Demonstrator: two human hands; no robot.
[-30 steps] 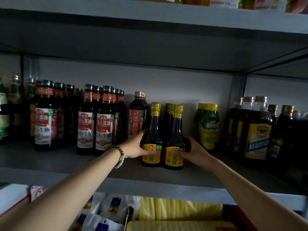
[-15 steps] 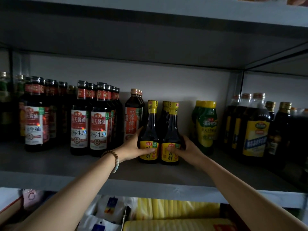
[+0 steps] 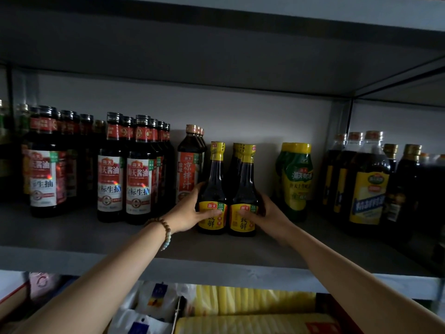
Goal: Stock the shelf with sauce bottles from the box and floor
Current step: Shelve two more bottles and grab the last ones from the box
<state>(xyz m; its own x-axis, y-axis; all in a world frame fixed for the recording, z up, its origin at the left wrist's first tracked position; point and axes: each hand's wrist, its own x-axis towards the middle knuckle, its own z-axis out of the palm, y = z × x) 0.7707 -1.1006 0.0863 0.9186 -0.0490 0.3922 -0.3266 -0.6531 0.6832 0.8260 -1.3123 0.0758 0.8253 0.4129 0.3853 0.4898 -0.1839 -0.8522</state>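
Your left hand (image 3: 190,210) is wrapped round a dark glass sauce bottle with a yellow cap and yellow label (image 3: 213,186). Its fingers curl behind the body and the thumb lies across the front of the label. Your right hand (image 3: 271,213) grips a second yellow-capped dark glass sauce bottle (image 3: 243,189) the same way, thumb on the label and fingers round the far side.

Both bottles stand upright on the grey metal shelf (image 3: 108,239), side by side. I cannot tell whether they touch or are only very close. Directly behind the second bottle stands a file of matching yellow-capped bottles (image 3: 237,150).

A beaded bracelet (image 3: 165,231) sits on your left wrist.

Just beside your left hand, on its left, stands a tall dark bottle with an orange label (image 3: 190,169), with others filed behind it. Further left are rows of dark bottles with red-and-white labels and black caps (image 3: 138,179).

To the right of your right hand, a green-and-yellow plastic squeeze bottle (image 3: 297,179) stands near but apart. Well to the right are large dark bottles with yellow-and-blue labels (image 3: 368,191).

The underside of the grey upper shelf board (image 3: 216,44) spans the top of the view. Below the shelf's front edge lie yellow packets (image 3: 252,302) and white pouches (image 3: 154,297).

The lighting is dim, and the small print on the labels cannot be read.
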